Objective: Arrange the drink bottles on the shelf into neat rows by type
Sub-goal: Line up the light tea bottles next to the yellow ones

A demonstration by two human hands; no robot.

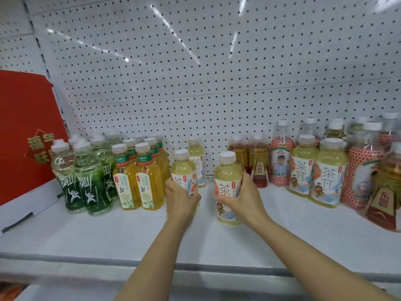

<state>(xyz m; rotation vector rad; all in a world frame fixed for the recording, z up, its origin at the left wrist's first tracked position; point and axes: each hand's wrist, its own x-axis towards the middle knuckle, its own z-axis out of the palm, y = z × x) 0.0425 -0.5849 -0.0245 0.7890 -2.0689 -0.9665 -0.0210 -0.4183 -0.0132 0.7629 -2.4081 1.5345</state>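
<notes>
On the white shelf my left hand grips a pale yellow tea bottle with a white illustrated label. My right hand holds a second bottle of the same tea, a little to the right and nearer the front. A third one stands behind the left-hand bottle. Two more of that tea stand at the right among other drinks.
Green-labelled clear bottles and amber tea bottles stand in rows at left. Red-gold bottles and orange-patterned bottles crowd the right. A red and white box sits far left. A pegboard backs the shelf.
</notes>
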